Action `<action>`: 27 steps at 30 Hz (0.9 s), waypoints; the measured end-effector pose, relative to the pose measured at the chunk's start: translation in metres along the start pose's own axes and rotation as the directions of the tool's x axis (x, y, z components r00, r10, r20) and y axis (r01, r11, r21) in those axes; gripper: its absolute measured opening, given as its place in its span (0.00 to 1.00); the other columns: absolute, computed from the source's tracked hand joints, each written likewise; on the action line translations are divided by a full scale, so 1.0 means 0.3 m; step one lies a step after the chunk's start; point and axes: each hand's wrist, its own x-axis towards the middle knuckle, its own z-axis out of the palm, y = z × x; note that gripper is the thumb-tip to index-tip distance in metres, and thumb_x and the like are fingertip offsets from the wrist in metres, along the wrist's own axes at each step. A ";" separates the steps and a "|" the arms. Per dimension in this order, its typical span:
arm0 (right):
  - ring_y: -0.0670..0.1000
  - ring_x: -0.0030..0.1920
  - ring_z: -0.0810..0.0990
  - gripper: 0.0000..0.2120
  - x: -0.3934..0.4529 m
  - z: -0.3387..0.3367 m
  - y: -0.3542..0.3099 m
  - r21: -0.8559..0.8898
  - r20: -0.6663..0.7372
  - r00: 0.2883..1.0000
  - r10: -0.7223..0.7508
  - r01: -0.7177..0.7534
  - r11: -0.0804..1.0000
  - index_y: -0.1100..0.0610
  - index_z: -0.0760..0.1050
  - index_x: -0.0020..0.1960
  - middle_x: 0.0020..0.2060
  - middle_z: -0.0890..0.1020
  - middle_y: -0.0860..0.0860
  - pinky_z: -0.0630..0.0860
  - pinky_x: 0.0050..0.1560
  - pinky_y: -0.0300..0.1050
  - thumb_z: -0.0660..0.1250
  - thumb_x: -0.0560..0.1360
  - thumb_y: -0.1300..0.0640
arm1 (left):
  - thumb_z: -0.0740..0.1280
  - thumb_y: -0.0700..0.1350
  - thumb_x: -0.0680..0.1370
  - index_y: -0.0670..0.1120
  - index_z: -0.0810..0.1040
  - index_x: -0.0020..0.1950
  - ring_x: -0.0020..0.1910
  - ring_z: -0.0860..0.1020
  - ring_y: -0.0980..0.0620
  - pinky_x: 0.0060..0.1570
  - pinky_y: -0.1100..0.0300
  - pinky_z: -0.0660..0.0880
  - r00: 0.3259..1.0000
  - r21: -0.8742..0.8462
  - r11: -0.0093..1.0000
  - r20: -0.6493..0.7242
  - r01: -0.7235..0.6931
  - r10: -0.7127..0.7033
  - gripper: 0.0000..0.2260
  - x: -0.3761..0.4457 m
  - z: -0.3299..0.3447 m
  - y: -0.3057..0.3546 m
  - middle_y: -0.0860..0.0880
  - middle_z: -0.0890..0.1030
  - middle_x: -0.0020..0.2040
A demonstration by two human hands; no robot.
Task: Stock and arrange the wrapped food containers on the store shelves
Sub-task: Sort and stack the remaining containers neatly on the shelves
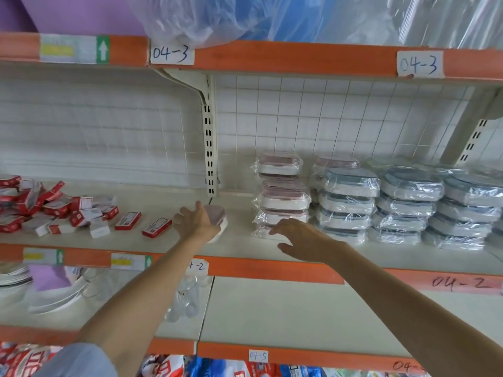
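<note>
So we're at the shelf (163, 240) tagged 04-2. Our left hand (197, 223) grips a pink-lidded container (219, 217) from its left side, fingers curled round it, and the container sits on the shelf just past the upright post (210, 148), a bit left of centre. Our right hand (295, 240) is at about 3 o'clock from that one, fingers loose and spread, holding nothing; whether the fingertips touch the bottom of the pink stack (281, 197) or just hover in front of it, we can't tell.

That pink stack is a column of wrapped containers, with a second pink pile (334, 161) behind it at 2 o'clock. Further right, at 3 o'clock, come rows of blue-lidded stacks (408, 205), all in clear wrap, packed side by side.

Over at 9 o'clock on the same shelf there's a messy heap of red boxes (54, 210). The shelf below has plates (16, 276) at far left and some clear glassware (187, 297).
</note>
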 end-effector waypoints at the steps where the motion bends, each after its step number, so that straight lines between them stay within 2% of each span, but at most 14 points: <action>1: 0.49 0.69 0.66 0.21 0.000 -0.013 0.012 0.007 -0.024 1.000 0.001 -0.001 1.000 0.53 0.65 0.72 0.68 0.70 0.50 0.66 0.66 0.47 0.60 0.79 0.54 | 0.75 0.53 0.68 0.45 0.62 0.67 0.62 0.67 0.38 0.60 0.48 0.68 0.999 -0.068 0.997 -0.043 -0.021 0.018 0.34 0.012 -0.030 0.007 0.38 0.67 0.63; 3: 0.50 0.68 0.67 0.22 0.011 -0.052 0.036 0.039 -0.091 0.996 0.021 -0.018 0.999 0.53 0.66 0.72 0.68 0.70 0.51 0.67 0.66 0.47 0.61 0.78 0.55 | 0.75 0.51 0.66 0.43 0.64 0.64 0.61 0.68 0.40 0.59 0.50 0.68 0.981 -0.232 0.965 -0.174 -0.124 0.084 0.32 0.034 -0.111 0.033 0.39 0.69 0.60; 6: 0.53 0.69 0.66 0.23 0.047 -0.124 0.074 0.056 -0.216 0.973 0.077 -0.067 0.996 0.57 0.64 0.72 0.69 0.68 0.54 0.64 0.68 0.48 0.63 0.78 0.55 | 0.77 0.48 0.65 0.43 0.68 0.61 0.58 0.70 0.45 0.55 0.54 0.70 0.929 -0.478 0.807 -0.293 -0.348 0.227 0.29 0.043 -0.225 0.113 0.44 0.72 0.59; 8: 0.53 0.70 0.63 0.26 0.071 -0.168 0.103 0.083 -0.307 0.941 0.143 -0.123 0.989 0.58 0.62 0.73 0.70 0.66 0.54 0.62 0.69 0.48 0.63 0.77 0.56 | 0.77 0.46 0.66 0.44 0.68 0.61 0.57 0.73 0.49 0.54 0.58 0.70 0.885 -0.542 0.700 -0.287 -0.465 0.365 0.29 0.042 -0.262 0.187 0.46 0.73 0.59; 11: 0.54 0.71 0.60 0.31 0.101 -0.222 0.152 0.139 -0.401 0.892 0.208 -0.165 0.976 0.58 0.57 0.75 0.72 0.63 0.53 0.62 0.68 0.49 0.65 0.75 0.58 | 0.77 0.46 0.66 0.46 0.67 0.62 0.59 0.72 0.51 0.56 0.60 0.69 0.787 -0.479 0.641 -0.206 -0.599 0.581 0.29 0.037 -0.259 0.308 0.48 0.73 0.61; 13: 0.54 0.73 0.57 0.35 0.122 -0.244 0.185 0.106 -0.405 0.896 0.183 -0.153 0.983 0.57 0.53 0.76 0.74 0.59 0.52 0.59 0.70 0.48 0.66 0.75 0.57 | 0.77 0.46 0.67 0.46 0.66 0.65 0.61 0.71 0.53 0.57 0.63 0.67 0.759 -0.484 0.641 -0.081 -0.597 0.646 0.31 0.049 -0.233 0.375 0.49 0.72 0.64; 16: 0.54 0.74 0.55 0.33 0.156 -0.250 0.231 -0.009 -0.263 0.955 0.139 -0.147 0.989 0.56 0.51 0.77 0.75 0.57 0.51 0.57 0.72 0.50 0.64 0.77 0.54 | 0.74 0.44 0.71 0.46 0.68 0.69 0.63 0.72 0.53 0.63 0.59 0.68 0.717 -0.395 0.708 0.155 -0.585 0.679 0.29 0.079 -0.194 0.425 0.49 0.73 0.66; 18: 0.55 0.72 0.60 0.30 0.172 -0.236 0.257 -0.073 -0.154 0.977 0.146 -0.159 0.985 0.56 0.55 0.75 0.73 0.61 0.52 0.61 0.69 0.51 0.63 0.78 0.52 | 0.73 0.44 0.72 0.45 0.69 0.70 0.65 0.72 0.50 0.63 0.61 0.67 0.706 -0.364 0.706 0.160 -0.608 0.690 0.27 0.102 -0.180 0.424 0.47 0.73 0.67; 21: 0.56 0.65 0.67 0.25 0.193 -0.233 0.291 -0.149 -0.189 0.975 0.115 -0.144 0.978 0.58 0.64 0.67 0.65 0.68 0.54 0.66 0.63 0.50 0.65 0.76 0.48 | 0.75 0.48 0.70 0.47 0.66 0.72 0.68 0.67 0.52 0.63 0.63 0.62 0.748 -0.411 0.714 0.107 -0.567 0.655 0.34 0.123 -0.168 0.392 0.48 0.69 0.69; 24: 0.56 0.62 0.68 0.32 0.243 -0.255 0.291 -0.126 -0.181 0.979 0.098 -0.121 0.985 0.60 0.64 0.64 0.61 0.69 0.55 0.67 0.63 0.51 0.68 0.71 0.40 | 0.77 0.50 0.68 0.49 0.65 0.72 0.67 0.68 0.54 0.60 0.63 0.64 0.791 -0.575 0.711 0.171 -0.404 0.587 0.36 0.133 -0.145 0.346 0.51 0.70 0.67; 27: 0.56 0.66 0.66 0.41 0.299 -0.250 0.268 0.061 -0.081 0.992 0.100 -0.095 0.994 0.59 0.59 0.70 0.66 0.66 0.55 0.65 0.67 0.52 0.71 0.67 0.38 | 0.78 0.56 0.61 0.52 0.65 0.70 0.61 0.73 0.55 0.52 0.65 0.69 0.795 -0.644 0.698 0.222 -0.314 0.564 0.42 0.145 -0.117 0.318 0.55 0.74 0.61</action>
